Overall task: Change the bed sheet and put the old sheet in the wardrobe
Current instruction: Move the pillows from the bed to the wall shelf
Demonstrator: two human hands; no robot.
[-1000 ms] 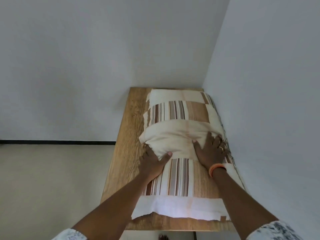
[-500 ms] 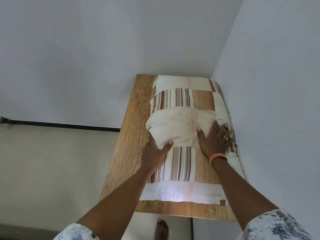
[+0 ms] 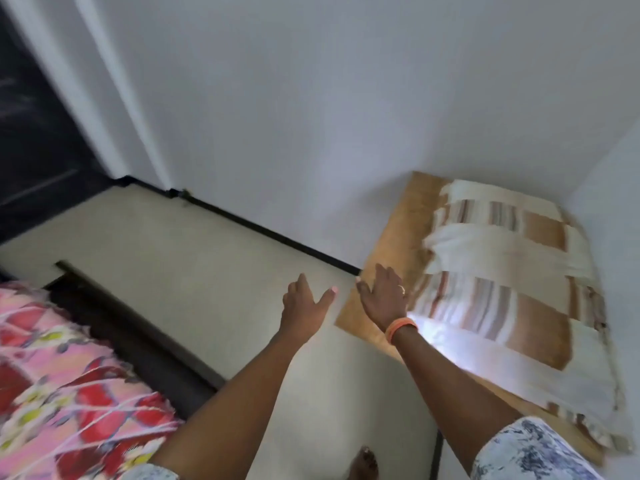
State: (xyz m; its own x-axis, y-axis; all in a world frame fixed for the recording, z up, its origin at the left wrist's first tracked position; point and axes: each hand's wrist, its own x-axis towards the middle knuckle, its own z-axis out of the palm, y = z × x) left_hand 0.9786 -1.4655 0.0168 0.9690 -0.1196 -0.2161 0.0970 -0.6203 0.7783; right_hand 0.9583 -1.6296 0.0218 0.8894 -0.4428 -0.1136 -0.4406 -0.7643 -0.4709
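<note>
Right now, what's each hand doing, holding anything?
Left hand: open, fingers spread, holding nothing.
Right hand: open, holding nothing, off the folded sheet.

Both hands, left (image 3: 304,306) and right (image 3: 384,299), empty, fingers spread; folded striped sheet (image 3: 502,292) on wooden shelf (image 3: 391,247).

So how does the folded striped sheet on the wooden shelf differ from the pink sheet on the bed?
The striped sheet is cream with brown and beige bands; the pink sheet is bright, with red and yellow shapes. The striped sheet is folded into a bundle on the wooden shelf; the pink sheet lies on the bed. The striped sheet lies at the right, the pink sheet at the lower left. Neither hand touches either.
</note>
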